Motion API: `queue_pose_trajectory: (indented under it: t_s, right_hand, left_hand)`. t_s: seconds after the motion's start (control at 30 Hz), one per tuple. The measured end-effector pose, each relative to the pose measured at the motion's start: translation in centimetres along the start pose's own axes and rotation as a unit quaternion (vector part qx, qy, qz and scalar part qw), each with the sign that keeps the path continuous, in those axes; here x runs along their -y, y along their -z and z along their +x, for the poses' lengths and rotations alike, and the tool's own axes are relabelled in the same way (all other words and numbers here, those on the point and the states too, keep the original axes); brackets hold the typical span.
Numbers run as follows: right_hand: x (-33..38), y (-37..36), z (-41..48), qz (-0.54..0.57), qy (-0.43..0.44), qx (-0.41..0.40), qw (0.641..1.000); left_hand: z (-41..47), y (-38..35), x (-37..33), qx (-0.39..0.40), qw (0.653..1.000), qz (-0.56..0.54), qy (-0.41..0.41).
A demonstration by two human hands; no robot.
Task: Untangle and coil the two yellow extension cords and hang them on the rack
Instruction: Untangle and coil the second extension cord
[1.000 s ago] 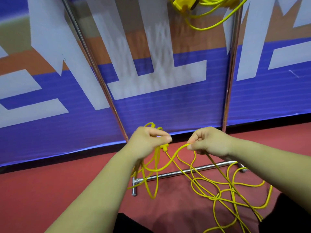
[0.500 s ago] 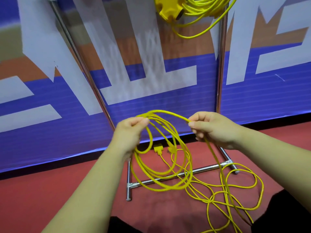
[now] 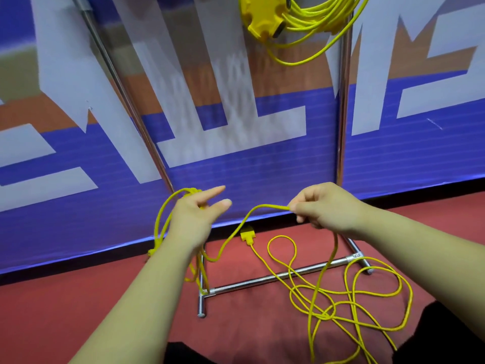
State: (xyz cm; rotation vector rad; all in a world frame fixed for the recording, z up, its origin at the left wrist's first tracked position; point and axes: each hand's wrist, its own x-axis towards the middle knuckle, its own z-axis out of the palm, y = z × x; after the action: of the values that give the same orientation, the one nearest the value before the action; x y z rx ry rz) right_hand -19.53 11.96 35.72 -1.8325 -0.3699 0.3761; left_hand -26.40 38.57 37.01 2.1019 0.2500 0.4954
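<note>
One yellow extension cord [image 3: 296,17] hangs coiled at the top of the metal rack [image 3: 342,106], its socket block facing me. The second yellow cord [image 3: 349,292] lies in tangled loops on the red floor at the right, its plug [image 3: 248,236] near the wall. My left hand [image 3: 195,219] carries several coiled loops draped around it, with the index finger and thumb stretched out. My right hand [image 3: 325,206] pinches a strand of the same cord, which sags between both hands.
The rack's base bar [image 3: 275,277] and short feet rest on the red floor between my arms. A blue, white and orange banner wall [image 3: 236,153] stands just behind the rack. My dark-clothed knees show at the bottom edge.
The loops have slid down around my left hand, whose fingers have spread. My right hand has drawn a new strand out to the right, and the view has tilted up a little.
</note>
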Motion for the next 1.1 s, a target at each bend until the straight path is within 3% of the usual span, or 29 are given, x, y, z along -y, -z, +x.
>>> queue_pose_trajectory:
  t_s: [0.17,0.4,0.47,0.57,0.73,0.83,0.93,1.1]
  right_hand:
    - [1.4,-1.6,-0.1,0.019,0.034,0.05,0.998]
    - [1.0,-1.3,-0.1,0.036,0.049,0.073,0.995]
    - [0.5,-0.8,-0.1,0.063,0.035,0.086,0.994]
    - [-0.3,0.1,-0.1,0.076,0.014,0.087,0.993]
    - [-1.7,1.6,-0.8,-0.001,-0.005,0.101,0.995]
    - [-2.2,2.7,-1.0,-0.036,-0.006,0.074,0.997]
    - [-2.4,3.1,-0.9,0.005,-0.024,0.04,0.999]
    - [-2.6,2.8,-0.2,0.044,-0.154,-0.023,0.987]
  left_hand:
    - [-1.9,-2.6,-1.3,0.133,0.989,0.042,-0.046]
    - [-0.8,-3.4,-0.8,0.134,0.985,0.079,-0.078]
    - [0.2,-2.4,-0.5,0.091,0.988,0.085,-0.095]
    - [1.6,-0.2,0.3,-0.002,0.994,0.091,-0.057]
    - [2.9,2.9,1.8,-0.131,0.988,0.076,-0.007]
    - [3.7,4.3,3.1,-0.136,0.989,0.061,0.019]
    - [4.3,5.1,4.4,-0.123,0.991,0.003,0.052]
    - [4.5,5.2,5.2,-0.148,0.966,-0.167,0.127]
